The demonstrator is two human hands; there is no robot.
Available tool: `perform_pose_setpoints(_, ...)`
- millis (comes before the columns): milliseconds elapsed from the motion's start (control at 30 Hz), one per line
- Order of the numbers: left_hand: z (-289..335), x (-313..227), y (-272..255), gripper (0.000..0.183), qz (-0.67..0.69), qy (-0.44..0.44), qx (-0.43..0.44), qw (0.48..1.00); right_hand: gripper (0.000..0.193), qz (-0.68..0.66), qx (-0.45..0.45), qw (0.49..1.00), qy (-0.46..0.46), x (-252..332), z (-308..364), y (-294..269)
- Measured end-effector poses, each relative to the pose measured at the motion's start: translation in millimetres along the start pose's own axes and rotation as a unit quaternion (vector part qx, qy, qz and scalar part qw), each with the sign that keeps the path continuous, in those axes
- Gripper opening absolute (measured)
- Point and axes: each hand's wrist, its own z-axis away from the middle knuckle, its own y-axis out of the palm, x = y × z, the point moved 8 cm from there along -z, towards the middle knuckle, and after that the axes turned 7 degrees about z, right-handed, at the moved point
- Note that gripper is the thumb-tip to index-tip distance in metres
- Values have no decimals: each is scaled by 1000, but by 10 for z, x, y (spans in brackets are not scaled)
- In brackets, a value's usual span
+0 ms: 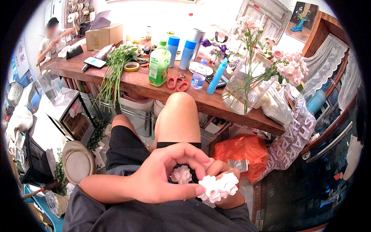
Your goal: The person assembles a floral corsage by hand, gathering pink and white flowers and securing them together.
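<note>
Low in front of my lap, both hands come together around a few small pale pink roses. My left hand (162, 170) is curled into an arch, its thumb tip touching the petals of the pale pink roses (216, 187). Behind those blooms, my right hand (223, 170) is closed, with its fingers partly hidden; the roses appear held there. Another pale pink rose (181, 174) shows through the gap inside my left hand's arch. The stems are hidden by the hands and blooms.
Across the wooden table (147, 79) lie green stems (116, 69), red scissors (177, 83), a green bottle (159, 63), blue spray cans (187, 54) and a glass vase of roses (241, 91). An orange bag (241, 152) sits below right. A person (52, 42) works far left.
</note>
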Motion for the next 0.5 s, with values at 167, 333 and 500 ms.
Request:
perform_pose_setpoints(167, -16, -394, 50, 59, -225, 209, -13, 952, 26, -42, 4, 998, 55, -10, -28, 28)
perform_pose_setpoints(333, 21, -446, 98, 48, -263, 249, -1, 932, 20, -38, -4, 993, 110, -3, -61, 67)
perform_pose_setpoints(500, 18, -321, 63, 44, -193, 204, 3, 960, 19, -28, 32, 994, 96, -12, -60, 70)
